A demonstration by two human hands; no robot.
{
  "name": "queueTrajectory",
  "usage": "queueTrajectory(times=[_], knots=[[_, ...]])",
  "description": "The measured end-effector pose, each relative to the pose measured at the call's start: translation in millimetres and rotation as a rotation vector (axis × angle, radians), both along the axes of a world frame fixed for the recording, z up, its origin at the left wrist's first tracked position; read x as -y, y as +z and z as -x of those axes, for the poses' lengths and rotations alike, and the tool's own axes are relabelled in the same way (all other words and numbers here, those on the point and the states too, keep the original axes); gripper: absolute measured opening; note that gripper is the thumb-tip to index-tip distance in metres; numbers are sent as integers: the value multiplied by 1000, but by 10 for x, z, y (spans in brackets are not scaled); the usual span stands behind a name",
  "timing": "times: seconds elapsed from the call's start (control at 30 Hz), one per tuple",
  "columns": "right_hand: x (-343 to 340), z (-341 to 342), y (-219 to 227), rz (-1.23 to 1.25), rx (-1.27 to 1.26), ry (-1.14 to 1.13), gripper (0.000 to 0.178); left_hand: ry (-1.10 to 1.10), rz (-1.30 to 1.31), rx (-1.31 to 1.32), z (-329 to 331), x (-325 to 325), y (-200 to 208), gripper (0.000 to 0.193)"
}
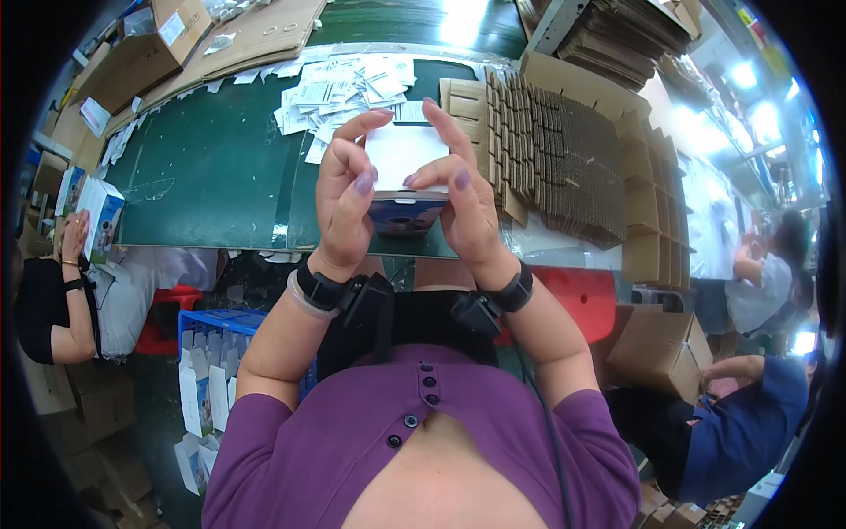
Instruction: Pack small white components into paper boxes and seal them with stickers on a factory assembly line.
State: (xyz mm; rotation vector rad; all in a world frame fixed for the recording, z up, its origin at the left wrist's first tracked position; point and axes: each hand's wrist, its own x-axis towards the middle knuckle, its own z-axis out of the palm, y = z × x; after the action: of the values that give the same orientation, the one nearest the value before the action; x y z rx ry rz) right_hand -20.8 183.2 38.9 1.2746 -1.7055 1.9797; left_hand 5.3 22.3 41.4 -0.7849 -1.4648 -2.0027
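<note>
Upright at the table's near edge is a small carton with a white top and a blue printed front. My left hand closes on its left side, with the thumb and a bent finger by the near top edge. On the opposite side my right hand holds it, its bent fingers reaching over the white top and the other finger stretched along the far right. Just beyond the carton lies a loose heap of white printed paper slips. The inside of the carton does not show.
Brown cardboard dividers stand in a row on the right of the green table. A blue crate with open cartons is at lower left, and a red stool at right. Co-workers are on both sides.
</note>
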Motion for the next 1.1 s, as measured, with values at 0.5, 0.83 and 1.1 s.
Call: queueTrajectory(times=[0.5,0.83,1.1], knots=[[102,-87,36,185,290,58,33,-39,-16,229,-13,-63,69,28],[-62,20,89,-183,-230,-322,16,135,196,187,-26,-63,109,18],[-229,-194,193,-247,-559,-526,12,183,225,168,-8,-45,107,17]])
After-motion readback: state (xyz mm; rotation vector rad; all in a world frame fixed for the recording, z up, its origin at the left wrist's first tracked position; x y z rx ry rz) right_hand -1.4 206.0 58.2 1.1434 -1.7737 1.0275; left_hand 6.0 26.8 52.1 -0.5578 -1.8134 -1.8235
